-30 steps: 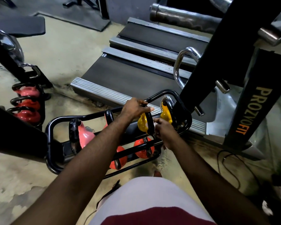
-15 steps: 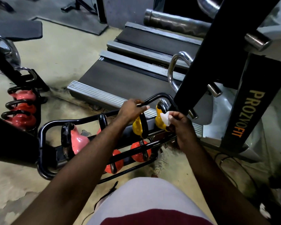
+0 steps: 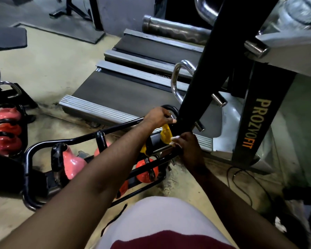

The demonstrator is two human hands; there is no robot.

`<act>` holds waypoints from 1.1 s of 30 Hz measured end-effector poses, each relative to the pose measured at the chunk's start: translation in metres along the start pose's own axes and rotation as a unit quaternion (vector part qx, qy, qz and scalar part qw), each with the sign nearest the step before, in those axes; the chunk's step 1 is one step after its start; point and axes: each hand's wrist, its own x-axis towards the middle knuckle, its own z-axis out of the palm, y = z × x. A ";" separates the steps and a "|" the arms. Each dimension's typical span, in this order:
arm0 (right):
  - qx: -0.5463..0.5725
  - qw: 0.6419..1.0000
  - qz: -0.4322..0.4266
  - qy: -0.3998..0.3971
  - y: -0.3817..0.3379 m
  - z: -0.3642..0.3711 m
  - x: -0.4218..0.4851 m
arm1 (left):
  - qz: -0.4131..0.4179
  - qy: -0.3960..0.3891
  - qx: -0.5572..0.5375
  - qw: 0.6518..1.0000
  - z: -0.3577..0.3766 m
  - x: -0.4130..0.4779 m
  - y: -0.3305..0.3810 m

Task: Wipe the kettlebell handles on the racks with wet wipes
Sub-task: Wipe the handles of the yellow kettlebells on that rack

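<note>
A low black tube rack [image 3: 43, 144] holds pink [image 3: 72, 162], orange [image 3: 144, 172] and yellow kettlebells. My left hand [image 3: 158, 117] grips the top of the rightmost yellow kettlebell [image 3: 166, 134], at its black handle by the rack's right end. My right hand [image 3: 187, 144] is closed on a white wet wipe [image 3: 174, 141] and presses it against the lower right side of that yellow kettlebell. A second yellow kettlebell [image 3: 144, 150] is mostly hidden behind my left forearm.
A black machine upright [image 3: 205, 78] stands right beside the rack's right end. A treadmill deck [image 3: 126, 94] lies behind the rack. Another rack with pink and red kettlebells [image 3: 5, 130] sits at far left. A black cable [image 3: 241, 184] trails on the floor at right.
My left hand moved from the inner yellow kettlebell's handle to the rightmost one. My right hand with the wipe dropped lower on that kettlebell. The camera leaned in closer.
</note>
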 end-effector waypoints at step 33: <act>0.172 0.953 0.246 0.041 -0.029 0.001 0.010 | -0.046 0.009 -0.075 0.996 -0.005 0.000 -0.012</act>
